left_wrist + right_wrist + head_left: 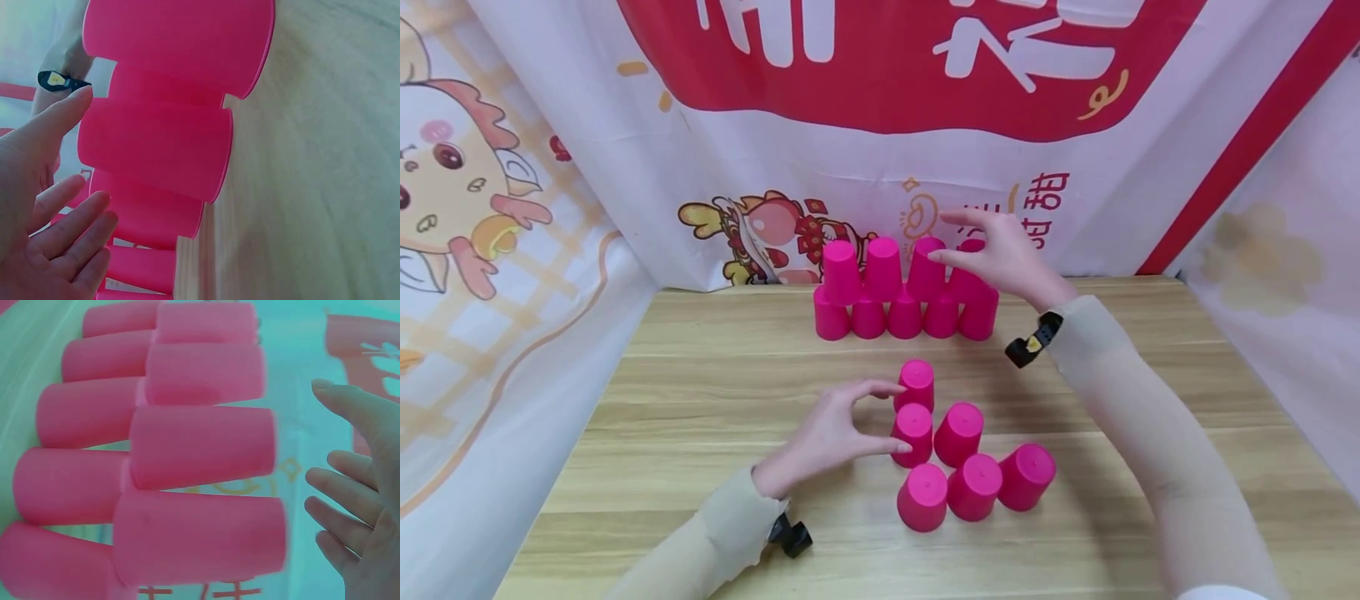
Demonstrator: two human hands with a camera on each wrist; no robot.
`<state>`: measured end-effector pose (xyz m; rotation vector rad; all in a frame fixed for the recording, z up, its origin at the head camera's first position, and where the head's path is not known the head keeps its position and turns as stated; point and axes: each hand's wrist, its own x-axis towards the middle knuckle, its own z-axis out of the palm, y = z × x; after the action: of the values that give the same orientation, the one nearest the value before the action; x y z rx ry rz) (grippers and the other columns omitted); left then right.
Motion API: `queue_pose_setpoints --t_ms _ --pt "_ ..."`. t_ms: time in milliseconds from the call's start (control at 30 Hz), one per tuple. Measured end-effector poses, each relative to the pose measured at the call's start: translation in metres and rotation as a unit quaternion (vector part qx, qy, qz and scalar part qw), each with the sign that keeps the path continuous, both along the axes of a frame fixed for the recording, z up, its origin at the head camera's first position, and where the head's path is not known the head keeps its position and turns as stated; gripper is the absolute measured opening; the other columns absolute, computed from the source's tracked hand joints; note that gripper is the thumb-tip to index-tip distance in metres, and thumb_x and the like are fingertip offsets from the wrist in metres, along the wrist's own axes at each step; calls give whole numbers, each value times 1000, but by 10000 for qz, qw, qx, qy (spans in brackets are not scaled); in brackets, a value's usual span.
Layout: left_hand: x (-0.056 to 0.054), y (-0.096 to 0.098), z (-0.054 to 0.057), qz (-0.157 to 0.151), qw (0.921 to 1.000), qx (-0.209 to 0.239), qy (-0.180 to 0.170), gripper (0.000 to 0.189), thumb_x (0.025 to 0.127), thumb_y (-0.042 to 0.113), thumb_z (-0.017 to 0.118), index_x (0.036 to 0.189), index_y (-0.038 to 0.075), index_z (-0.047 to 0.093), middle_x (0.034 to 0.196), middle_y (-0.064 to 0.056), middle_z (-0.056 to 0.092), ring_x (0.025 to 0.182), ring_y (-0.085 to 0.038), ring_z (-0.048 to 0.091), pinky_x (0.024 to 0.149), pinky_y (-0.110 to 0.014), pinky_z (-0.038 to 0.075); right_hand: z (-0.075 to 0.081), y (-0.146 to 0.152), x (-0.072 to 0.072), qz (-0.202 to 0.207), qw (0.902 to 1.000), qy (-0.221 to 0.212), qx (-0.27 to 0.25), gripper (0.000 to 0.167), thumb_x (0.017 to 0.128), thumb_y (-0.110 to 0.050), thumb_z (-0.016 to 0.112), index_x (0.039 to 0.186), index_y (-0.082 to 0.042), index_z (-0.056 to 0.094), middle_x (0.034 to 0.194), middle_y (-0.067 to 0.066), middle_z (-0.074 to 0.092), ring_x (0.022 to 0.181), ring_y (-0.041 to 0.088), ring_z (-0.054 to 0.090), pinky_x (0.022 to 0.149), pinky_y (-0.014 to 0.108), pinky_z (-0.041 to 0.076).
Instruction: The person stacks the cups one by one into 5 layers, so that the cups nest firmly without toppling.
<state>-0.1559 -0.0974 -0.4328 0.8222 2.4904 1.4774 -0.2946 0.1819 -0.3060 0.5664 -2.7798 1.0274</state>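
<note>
Upside-down pink plastic cups stand in two groups. At the back, a bottom row of cups (905,317) carries an upper row (883,268), each upper cup straddling two below. My right hand (1000,254) hovers at the right end of that upper row, partly covering it. In the right wrist view, the right hand's fingers (340,478) are spread and apart from the top cup (203,537). My left hand (842,425) reaches in from the left, thumb and forefinger parted beside a front cup (912,435). The left wrist view shows its fingers (78,234) extended next to the cups.
Other loose cups stand close by on the wooden table (715,467): one behind (917,379), one to the right (959,433), and a nearer line of three (974,487). A printed cloth (880,158) hangs behind the stacked rows, and cloth also covers both sides.
</note>
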Motion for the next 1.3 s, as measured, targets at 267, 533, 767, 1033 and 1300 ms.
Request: queue_pose_setpoints --t_ms 267,533,767,1033,1300 --pt "2 7 -2 -197 9998 -33 -75 65 76 39 92 134 24 66 124 18 65 112 -12 61 99 -52 50 9 26 34 156 9991 345 -202 65 85 -47 82 143 -26 61 139 -2 61 127 19 52 96 49 51" --pt "1 10 -2 -294 9993 -9 -227 59 79 34 90 132 20 68 121 17 65 108 -9 61 95 -47 53 -2 42 70 397 9989 209 -161 66 83 -41 85 143 -23 61 136 0 63 127 22 55 102 57 47" --pt "1 9 -3 -255 9990 -84 -358 55 81 33 89 130 20 68 120 16 66 108 -10 61 95 -47 54 -26 44 94 489 9986 -207 10 67 81 -48 86 140 -26 63 134 -4 64 126 22 58 100 58 48" --pt "-3 1 7 -240 9994 -24 -256 53 84 29 87 131 19 65 121 13 66 110 -10 61 99 -52 50 -60 40 119 1056 9902 -916 -63 65 80 -49 86 138 -28 65 131 -9 66 124 22 60 98 54 51" --pt "-10 -10 38 220 9989 186 373 54 83 29 88 131 19 66 120 13 67 109 -9 62 101 -45 48 -80 35 134 1469 9788 -1425 21 58 78 -50 87 129 -27 71 121 -13 69 115 14 65 95 47 54"
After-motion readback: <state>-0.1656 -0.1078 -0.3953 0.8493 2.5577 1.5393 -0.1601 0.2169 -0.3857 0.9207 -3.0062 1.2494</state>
